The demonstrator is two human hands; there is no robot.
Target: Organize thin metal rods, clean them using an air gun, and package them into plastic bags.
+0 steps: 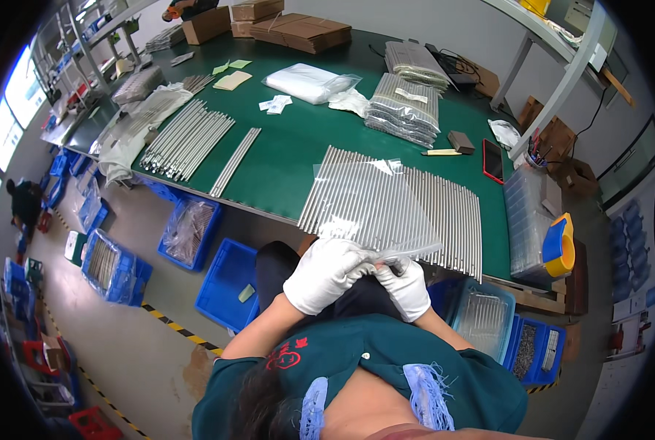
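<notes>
At the table's front edge, the gloved left hand and right hand come together, fingertips pinching the near edge of a clear bag spread over metal rods. A hard tug could tear it, or drag loose rods over that edge. The bag looks thin, flat and glossy, glare patches whitening its surface.

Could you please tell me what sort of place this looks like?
Probably a factory or workshop: thin metal rods lie in rows on a green table, blue bins stand on the floor, and cardboard boxes sit behind.
</notes>
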